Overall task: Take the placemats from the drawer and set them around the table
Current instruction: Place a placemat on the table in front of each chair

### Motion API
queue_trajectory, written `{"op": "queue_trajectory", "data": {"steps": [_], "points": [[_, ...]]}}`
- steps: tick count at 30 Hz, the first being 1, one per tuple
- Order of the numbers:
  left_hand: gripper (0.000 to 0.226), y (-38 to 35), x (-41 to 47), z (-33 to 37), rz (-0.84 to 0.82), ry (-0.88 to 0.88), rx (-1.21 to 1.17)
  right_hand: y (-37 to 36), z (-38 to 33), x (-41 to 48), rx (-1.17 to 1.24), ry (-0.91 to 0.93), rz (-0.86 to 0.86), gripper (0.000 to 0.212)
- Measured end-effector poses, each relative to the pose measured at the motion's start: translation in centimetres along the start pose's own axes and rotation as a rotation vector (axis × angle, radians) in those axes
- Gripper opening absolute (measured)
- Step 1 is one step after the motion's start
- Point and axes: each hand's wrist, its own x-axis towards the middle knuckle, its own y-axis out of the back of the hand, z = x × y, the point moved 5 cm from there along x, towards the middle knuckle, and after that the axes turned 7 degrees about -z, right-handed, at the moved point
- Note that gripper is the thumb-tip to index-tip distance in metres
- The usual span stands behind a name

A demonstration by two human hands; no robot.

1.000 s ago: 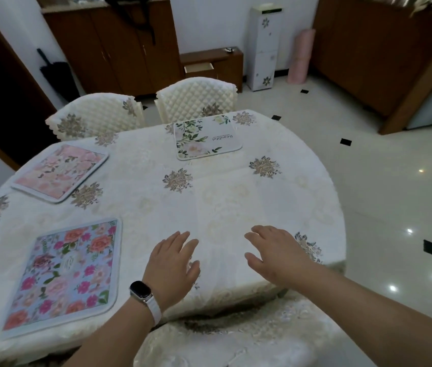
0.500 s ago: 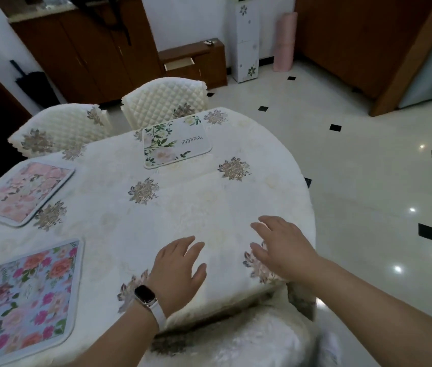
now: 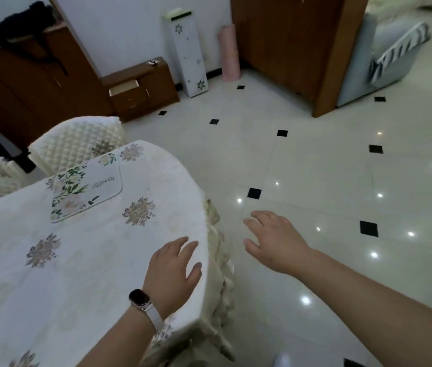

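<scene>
Fingers of the left hand (image 3: 173,274) are spread above the table (image 3: 82,260) edge; the right hand (image 3: 275,241) is held open, empty, above the floor (image 3: 315,168).

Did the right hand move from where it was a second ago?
Yes. The right hand was over the table; now it has moved rightward past the table's edge and hangs over the floor.

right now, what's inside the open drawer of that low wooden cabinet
The drawer stands open in the low cabinet. Only a pale strip of its inside shows; the angle hides its floor, so its contents cannot be seen.
</scene>
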Motion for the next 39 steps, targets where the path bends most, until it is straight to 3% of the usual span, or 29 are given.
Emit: {"op": "queue_trajectory", "data": {"steps": [15,24,28,34,39], "points": [[0.052,-0.3,18.1,8.2,0.038,-0.153,-0.07,7.3,13.3,4.8,-0.06,-0.121,0.029,0.055],[0.052,-0.7,34.6,4.0,0.054,-0.082,-0.175,10.9,20.7,18.7,-0.115,-0.148,-0.068,0.071],[0.051,1.1,41.7,3.6,0.084,-0.122,-0.161,14.9,22.7,26.5,-0.166,-0.117,-0.068,0.055],[0.048,5.4,52.5,4.9,0.156,-0.216,-0.152,21.6,26.0,34.6,-0.16,-0.115,0.023,0.054],[0.047,5.8,60.1,5.8,0.15,-0.242,-0.107,24.1,30.2,39.9,-0.139,-0.115,0.043,0.073]]}}
